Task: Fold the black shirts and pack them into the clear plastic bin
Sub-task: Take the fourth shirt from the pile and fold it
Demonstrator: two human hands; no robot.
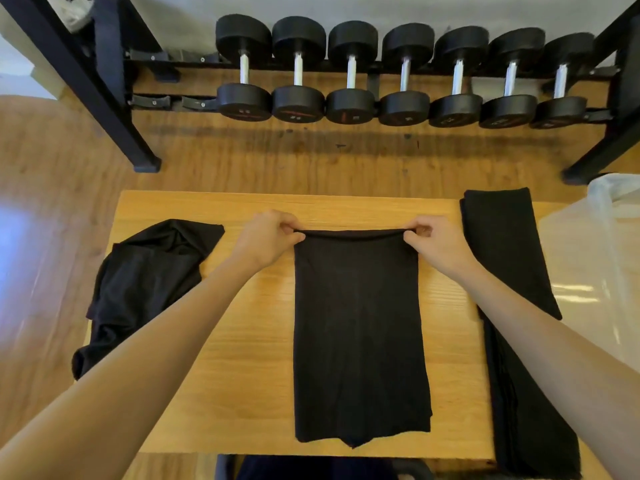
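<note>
A black shirt lies folded into a long strip down the middle of the wooden table. My left hand pinches its far left corner and my right hand pinches its far right corner, with the far edge lifted slightly. A crumpled black shirt lies on the table's left side and hangs over the edge. Another black shirt, folded long, lies along the right edge, partly under my right forearm. The clear plastic bin stands to the right of the table.
Beyond the table a black rack holds a row of several black dumbbells on the wooden floor. A dark chair or seat edge shows below the table's near side.
</note>
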